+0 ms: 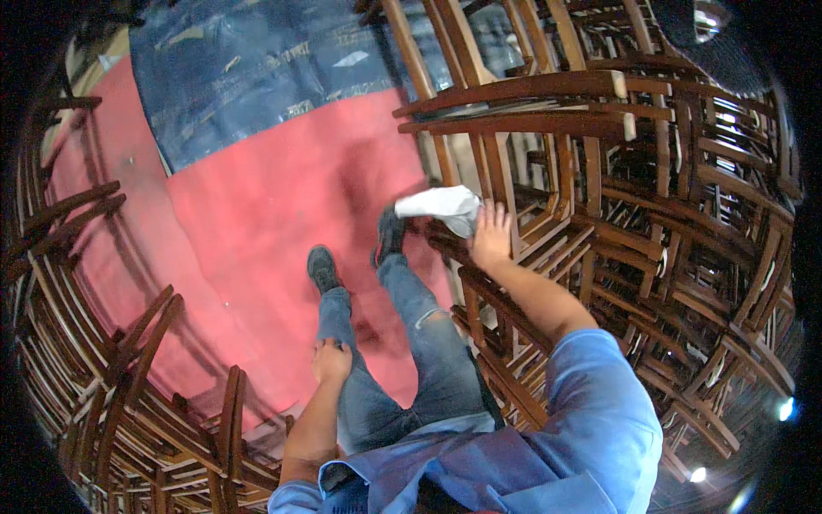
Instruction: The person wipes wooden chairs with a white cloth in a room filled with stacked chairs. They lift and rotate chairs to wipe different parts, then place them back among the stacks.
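I am pressing my right hand [491, 236] against one white cloth [443, 208], fingers spread nearly flat, the cloth pinned under my fingertips on a rail of the stacked wooden chairs [616, 197] at about one o'clock from me. That arm is reaching out almost straight, the blue sleeve [591, 403] ending above the elbow. My left hand [331, 360] is resting on my left thigh, fingers curled loosely inward, gripping nothing that I can see; the forearm is coming up from six o'clock with the elbow bent. I am wearing jeans [402, 360] torn at one knee, and two dark shoes [324, 267], both standing on the red floor [248, 231], the right one up against the chair stack. One dark blue tarp [257, 68] is lying across the floor at eleven o'clock. A second mass of wooden chairs [128, 403] is curving from nine to seven o'clock; I cannot count the chairs in either stack.
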Demonstrator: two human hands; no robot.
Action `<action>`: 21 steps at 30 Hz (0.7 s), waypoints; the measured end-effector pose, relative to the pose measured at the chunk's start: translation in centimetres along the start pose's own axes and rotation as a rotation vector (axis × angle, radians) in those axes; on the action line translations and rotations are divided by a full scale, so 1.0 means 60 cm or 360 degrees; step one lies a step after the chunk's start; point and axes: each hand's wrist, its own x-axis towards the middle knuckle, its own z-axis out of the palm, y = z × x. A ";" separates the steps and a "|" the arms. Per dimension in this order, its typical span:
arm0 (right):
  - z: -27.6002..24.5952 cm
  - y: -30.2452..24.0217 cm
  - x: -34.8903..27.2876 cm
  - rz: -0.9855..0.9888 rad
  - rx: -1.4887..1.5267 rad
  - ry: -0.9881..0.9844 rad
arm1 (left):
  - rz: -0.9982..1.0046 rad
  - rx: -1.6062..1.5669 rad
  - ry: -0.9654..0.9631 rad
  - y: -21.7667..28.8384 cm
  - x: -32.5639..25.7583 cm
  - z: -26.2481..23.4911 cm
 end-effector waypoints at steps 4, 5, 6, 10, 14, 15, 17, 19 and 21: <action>0.106 -0.082 0.027 0.0466 0.0965 0.0150 | -0.0161 -0.0060 -0.0053 0.057 -0.023 -0.048; 0.152 -0.091 0.056 0.0649 0.0985 0.0282 | -0.0185 -0.0074 -0.0051 0.070 -0.019 -0.059; 0.187 -0.098 0.086 0.0841 0.1005 0.0411 | -0.0196 -0.0013 -0.0041 0.085 -0.014 -0.071; 0.235 -0.085 0.151 0.1218 0.1287 -0.0138 | -0.0220 0.0202 -0.0021 0.114 -0.014 -0.050; 0.320 -0.037 0.072 0.1114 0.1337 -0.0375 | -0.0282 0.0261 -0.0030 0.157 -0.015 -0.025; 0.323 -0.026 0.051 0.1024 0.1323 -0.0476 | -0.0295 0.0258 -0.0014 0.166 -0.014 -0.021; 0.317 -0.018 0.057 0.1021 0.1278 -0.0652 | -0.0315 0.0258 0.0002 0.176 -0.016 -0.009; 0.315 -0.029 0.089 0.1181 0.1229 -0.0792 | -0.0327 0.0271 0.0022 0.184 -0.010 0.002; 0.327 -0.031 0.121 0.1109 0.1658 -0.0361 | -0.0343 0.0285 0.0045 0.193 -0.005 0.013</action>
